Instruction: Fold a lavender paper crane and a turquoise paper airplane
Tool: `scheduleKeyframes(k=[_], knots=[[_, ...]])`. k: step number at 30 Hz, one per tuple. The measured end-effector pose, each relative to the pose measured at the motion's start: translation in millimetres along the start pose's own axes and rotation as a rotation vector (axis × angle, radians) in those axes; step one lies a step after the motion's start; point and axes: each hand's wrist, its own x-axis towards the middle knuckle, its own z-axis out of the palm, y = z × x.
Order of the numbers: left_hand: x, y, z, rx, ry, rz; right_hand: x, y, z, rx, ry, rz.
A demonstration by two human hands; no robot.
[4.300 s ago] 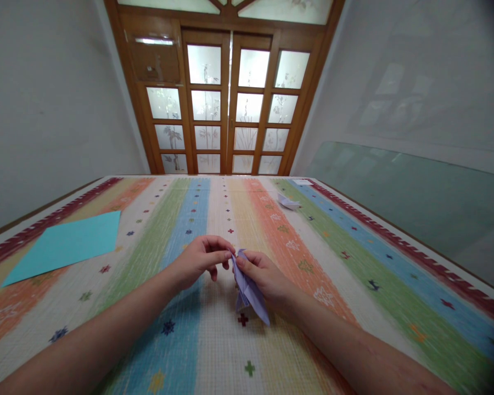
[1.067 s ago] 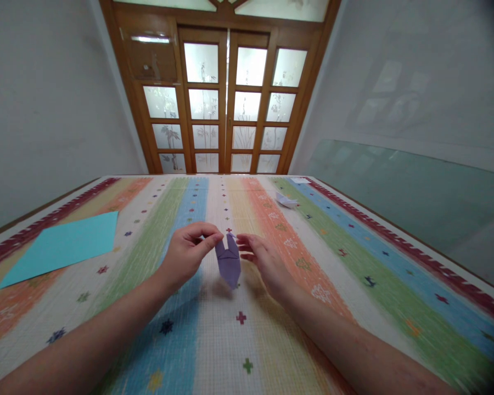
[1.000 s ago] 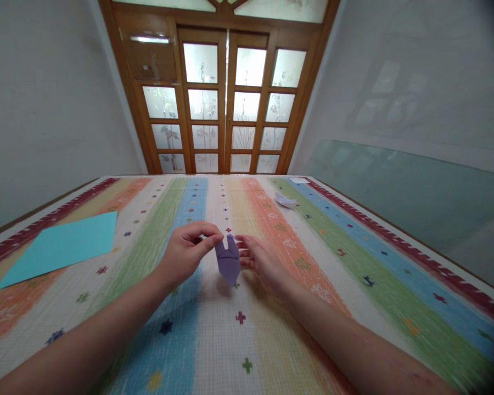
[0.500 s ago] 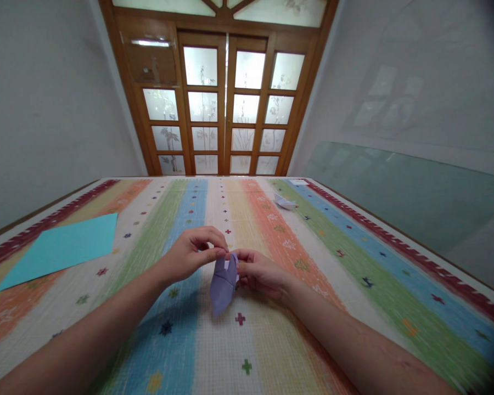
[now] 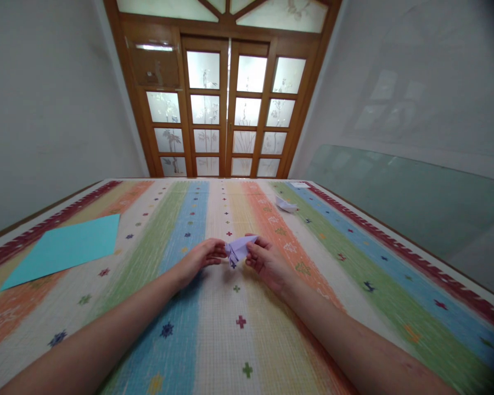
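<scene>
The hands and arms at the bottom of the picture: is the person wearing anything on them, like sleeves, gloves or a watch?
Nothing shows. The left hand and the right hand are bare, without gloves, rings or a watch that can be made out. Both forearms are uncovered as far as the picture's lower edge, with no sleeve in view.

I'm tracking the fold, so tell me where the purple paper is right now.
In the head view the purple paper sits near the middle, pinched between the left hand and the right hand, just above the striped mat.
</scene>
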Motion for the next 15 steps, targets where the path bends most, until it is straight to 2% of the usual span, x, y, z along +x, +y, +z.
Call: scheduleKeyframes(k=[3,7,12,15], knots=[[-4.2,3.0,3.3,0.186,-0.075,0.062,0.5,1.1,-1.2,-0.027,0.0,0.009],[-7.9,1.9,3.4,0.387,-0.152,0.044,0.7,2.8,-1.6,-0.048,0.007,0.001],[-8.5,-1.8,4.5,0.441,-0.102,0.041,0.1,3.9,-1.5,-0.032,0.009,-0.005],[-8.4,-1.3,5.2,0.43,-0.091,0.048,0.0,5.4,-2.6,-0.122,-0.026,-0.025]])
